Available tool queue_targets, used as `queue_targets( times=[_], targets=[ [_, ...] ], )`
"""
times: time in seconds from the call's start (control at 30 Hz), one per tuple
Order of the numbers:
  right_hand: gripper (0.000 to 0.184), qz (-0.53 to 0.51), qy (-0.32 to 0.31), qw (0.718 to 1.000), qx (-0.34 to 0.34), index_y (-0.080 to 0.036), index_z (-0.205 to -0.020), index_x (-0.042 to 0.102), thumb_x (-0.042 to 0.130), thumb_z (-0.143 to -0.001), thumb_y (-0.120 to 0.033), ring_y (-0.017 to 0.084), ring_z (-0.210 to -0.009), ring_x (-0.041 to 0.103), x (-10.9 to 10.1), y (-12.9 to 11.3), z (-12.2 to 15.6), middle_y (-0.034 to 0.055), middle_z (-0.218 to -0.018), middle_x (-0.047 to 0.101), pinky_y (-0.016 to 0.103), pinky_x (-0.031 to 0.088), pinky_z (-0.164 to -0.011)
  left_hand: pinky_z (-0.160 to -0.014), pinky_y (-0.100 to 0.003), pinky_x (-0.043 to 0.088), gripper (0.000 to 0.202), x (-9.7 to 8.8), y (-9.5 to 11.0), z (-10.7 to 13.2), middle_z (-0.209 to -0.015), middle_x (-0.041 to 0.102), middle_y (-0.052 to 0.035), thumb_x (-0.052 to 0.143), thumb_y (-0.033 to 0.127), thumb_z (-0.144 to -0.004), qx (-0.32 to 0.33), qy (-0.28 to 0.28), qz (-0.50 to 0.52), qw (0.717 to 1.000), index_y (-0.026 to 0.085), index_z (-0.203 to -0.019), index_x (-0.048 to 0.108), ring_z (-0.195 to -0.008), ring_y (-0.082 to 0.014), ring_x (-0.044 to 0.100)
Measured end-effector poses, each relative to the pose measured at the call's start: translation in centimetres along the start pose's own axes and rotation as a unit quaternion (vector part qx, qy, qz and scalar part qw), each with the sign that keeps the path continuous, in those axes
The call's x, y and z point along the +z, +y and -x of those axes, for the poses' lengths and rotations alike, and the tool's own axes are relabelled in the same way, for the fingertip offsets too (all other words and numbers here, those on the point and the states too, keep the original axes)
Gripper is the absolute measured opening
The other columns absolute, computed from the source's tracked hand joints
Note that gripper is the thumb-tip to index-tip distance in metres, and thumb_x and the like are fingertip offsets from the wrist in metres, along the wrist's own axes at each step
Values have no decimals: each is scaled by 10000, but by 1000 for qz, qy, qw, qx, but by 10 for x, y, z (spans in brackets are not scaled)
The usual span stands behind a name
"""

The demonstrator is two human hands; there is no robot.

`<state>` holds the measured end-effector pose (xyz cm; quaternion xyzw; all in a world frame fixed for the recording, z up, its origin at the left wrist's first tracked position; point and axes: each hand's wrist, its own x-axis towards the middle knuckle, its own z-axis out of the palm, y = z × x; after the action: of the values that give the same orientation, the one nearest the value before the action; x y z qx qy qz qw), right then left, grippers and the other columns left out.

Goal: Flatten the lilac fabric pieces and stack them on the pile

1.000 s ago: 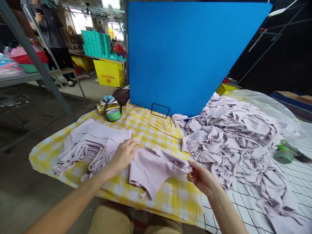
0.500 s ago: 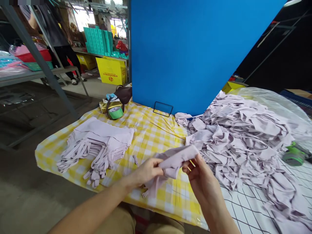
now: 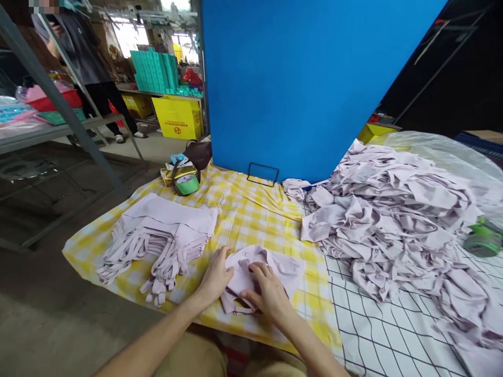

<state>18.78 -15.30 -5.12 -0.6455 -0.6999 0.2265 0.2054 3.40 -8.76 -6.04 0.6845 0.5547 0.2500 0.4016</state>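
Note:
On the yellow-and-white checked cloth in front of me lies a crumpled pale lilac strappy garment [image 3: 288, 267]. My left hand [image 3: 215, 275] rests at its left edge, open, with thumb and forefinger apart. Above its middle is my right hand [image 3: 269, 288], fingers bent and thumb spread away from them, touching the fabric. A neat stack of lilac strappy garments [image 3: 168, 212] lies to the left, straps hanging toward me. At the right spreads a large loose heap of the same lilac garments [image 3: 393, 220].
A tall blue panel [image 3: 306, 89] stands behind the checked cloth [image 3: 251, 209], with a black wire frame [image 3: 263, 175] at its foot. Green tape [image 3: 187, 183] lies back left, and a green-and-black object [image 3: 483, 238] far right. Another person [image 3: 88, 57] stands beyond a metal-framed table.
The garment has gone from being held up between both hands to lying on the cloth. Both hands have come down; the right moved left over the fabric, the left let go.

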Motion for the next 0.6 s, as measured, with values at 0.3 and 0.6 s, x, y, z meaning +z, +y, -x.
queue_targets(
  times=[0.3,0.6],
  targets=[
    [198,-140,-32,987,72,-185,-670,489,451,-845,-270,135,-609,472,-4,-11,6,-15,-617,491,235,347,-579,-736,-287,425,233,-4,8,-4,-930,610,-100,381,25,-801,-3,-43,-160,986,127,-865,580,-862,-213,590],
    [375,-311,-256,913,-60,-174,-646,563,506,-823,-498,124,-609,480,-91,-19,34,-11,-616,517,236,363,-585,-589,-225,450,112,-17,70,-4,-560,585,-5,561,184,-748,-290,-195,546,762,125,-653,569,-521,-115,541]
  ],
)
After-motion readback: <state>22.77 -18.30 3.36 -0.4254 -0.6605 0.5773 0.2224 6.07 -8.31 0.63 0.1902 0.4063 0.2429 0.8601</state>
